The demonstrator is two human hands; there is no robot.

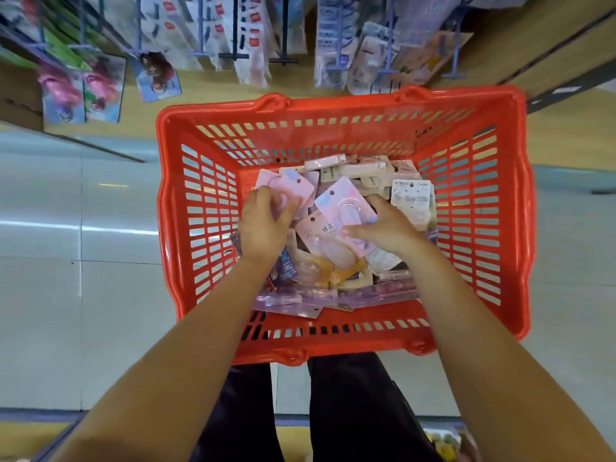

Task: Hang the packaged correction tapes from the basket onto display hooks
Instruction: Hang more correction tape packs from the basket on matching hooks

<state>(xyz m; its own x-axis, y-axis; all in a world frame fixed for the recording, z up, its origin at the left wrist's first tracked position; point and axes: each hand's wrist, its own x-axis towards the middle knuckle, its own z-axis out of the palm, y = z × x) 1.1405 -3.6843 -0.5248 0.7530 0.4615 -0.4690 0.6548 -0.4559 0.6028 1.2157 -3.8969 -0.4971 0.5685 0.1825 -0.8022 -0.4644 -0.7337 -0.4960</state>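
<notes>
Both hands are reaching into the red basket at the centre of the frame, where the packaged correction tapes are lying in a loose heap. The left hand is curling its fingers around a pink card pack; the right hand is pinching another pink pack at its edge. These packs are probably light, with a stiff flat card and a glossy, slippery blister. The card border near the punched hole seems the best grip. The display hooks, thin rods, are standing along the top of the frame.
</notes>
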